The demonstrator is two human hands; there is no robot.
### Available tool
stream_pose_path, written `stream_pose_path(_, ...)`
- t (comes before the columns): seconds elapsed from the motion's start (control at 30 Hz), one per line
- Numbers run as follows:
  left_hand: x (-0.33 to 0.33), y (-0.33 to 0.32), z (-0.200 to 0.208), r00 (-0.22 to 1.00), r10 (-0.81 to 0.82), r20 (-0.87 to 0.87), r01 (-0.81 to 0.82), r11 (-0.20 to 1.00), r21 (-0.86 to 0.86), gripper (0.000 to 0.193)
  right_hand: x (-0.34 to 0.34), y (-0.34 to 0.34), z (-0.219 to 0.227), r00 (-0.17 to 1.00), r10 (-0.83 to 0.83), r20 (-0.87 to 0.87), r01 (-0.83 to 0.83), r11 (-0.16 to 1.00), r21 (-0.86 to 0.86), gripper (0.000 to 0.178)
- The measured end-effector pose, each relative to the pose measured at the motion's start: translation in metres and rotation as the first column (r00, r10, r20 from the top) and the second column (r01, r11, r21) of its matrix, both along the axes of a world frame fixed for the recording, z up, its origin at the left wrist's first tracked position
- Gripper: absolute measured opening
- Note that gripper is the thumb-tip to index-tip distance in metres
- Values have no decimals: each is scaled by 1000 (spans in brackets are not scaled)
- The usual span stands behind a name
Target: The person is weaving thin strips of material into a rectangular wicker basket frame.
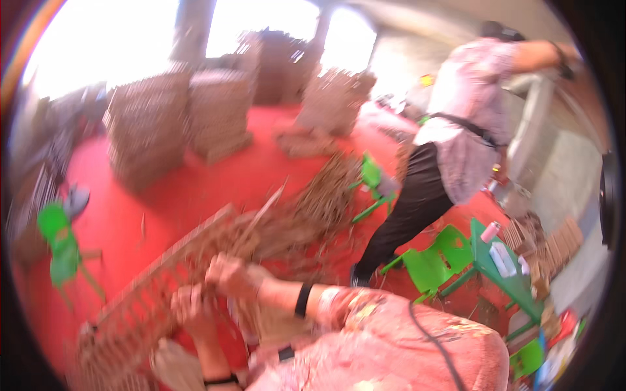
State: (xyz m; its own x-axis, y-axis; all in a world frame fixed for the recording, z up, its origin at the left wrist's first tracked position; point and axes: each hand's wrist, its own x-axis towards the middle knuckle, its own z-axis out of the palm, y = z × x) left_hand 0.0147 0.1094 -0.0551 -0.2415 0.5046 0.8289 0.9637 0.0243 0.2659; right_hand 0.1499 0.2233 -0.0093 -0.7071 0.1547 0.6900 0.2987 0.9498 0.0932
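Note:
A long brown slatted lattice (166,274), which looks like a cardboard divider grid, runs diagonally from the lower left up to the middle. At its near edge my left hand (188,307) has its fingers curled against the slats. My right hand (229,275) is closed just right of and beyond the left, close to the lattice; blur hides what is between its fingers. A loose heap of brown strips (329,192) lies past my hands, with a long pale strip (266,207) slanting up from it.
Tall stacks of brown sheets (149,124) stand on the red floor (189,208). Green chairs (433,257) and a green table (495,267) bearing a pink bottle (490,231) are at right. Another person (456,130) stands there, arm outstretched. A green chair (60,244) is at left.

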Motion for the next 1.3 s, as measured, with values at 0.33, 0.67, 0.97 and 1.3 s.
stream_pose_path(0.33,-3,0,21,988,-25,151,50,985,-164,33,65,41,-11,828,-490,-272,43,539,-841,15)
stream_pose_path(0.67,32,31,29,996,-78,37,85,971,-224,46,74,96,-26,710,-635,-306,-325,91,-941,49)
stream_pose_path(0.97,42,48,20,997,54,-58,-67,967,-244,44,71,126,-30,630,-589,-506,-694,-135,-708,25)
stream_pose_path(1.3,35,45,18,998,19,-56,-31,976,-217,37,74,88,-14,508,-671,-540,-588,188,-787,26)
